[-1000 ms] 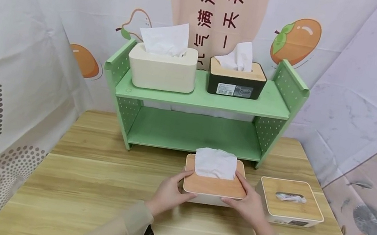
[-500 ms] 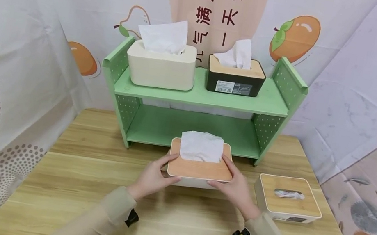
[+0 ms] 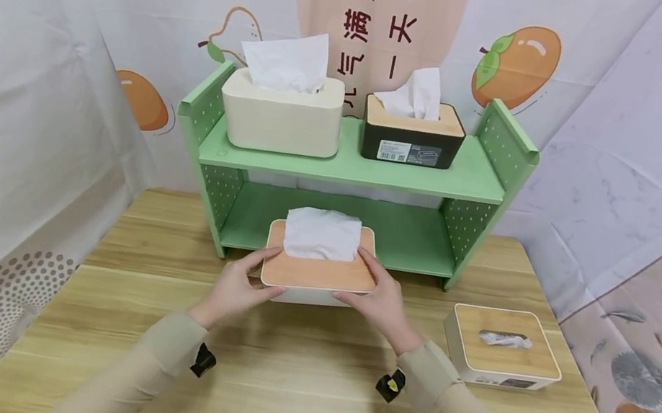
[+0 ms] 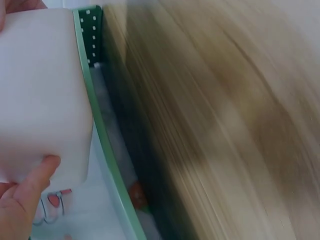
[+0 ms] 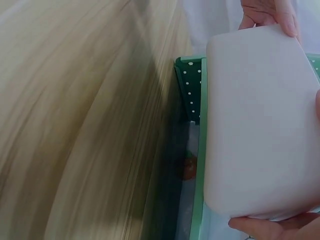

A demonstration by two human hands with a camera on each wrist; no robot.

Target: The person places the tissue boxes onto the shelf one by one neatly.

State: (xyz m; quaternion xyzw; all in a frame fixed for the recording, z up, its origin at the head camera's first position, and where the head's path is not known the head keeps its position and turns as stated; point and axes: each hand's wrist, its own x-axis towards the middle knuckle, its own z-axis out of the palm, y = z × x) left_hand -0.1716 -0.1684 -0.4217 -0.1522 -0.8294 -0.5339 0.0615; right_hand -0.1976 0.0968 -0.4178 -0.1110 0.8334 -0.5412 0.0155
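Both hands grip a white tissue box (image 3: 320, 274) with a wood-look lid and a tissue standing out of its slot. The left hand (image 3: 239, 290) holds its left end and the right hand (image 3: 382, 303) its right end, thumbs on the near side. The box is raised off the table, in front of the lower shelf of a green rack (image 3: 348, 180). In the left wrist view the box's pale side (image 4: 45, 90) shows with a left finger pressed on it. From the right wrist, the box (image 5: 260, 125) hangs between both hands.
On the rack's top shelf stand a cream tissue box (image 3: 280, 118) and a black tissue box (image 3: 411, 139) with a wooden lid. Another white tissue box (image 3: 505, 345), wooden-lidded, sits on the right of the wooden table (image 3: 287, 389). Printed cloth (image 3: 74, 10) hangs behind and at the sides.
Both hands have carried the white tissue box leftward and up, away from the box at the right and in front of the rack's lower shelf. The other boxes have stayed put.
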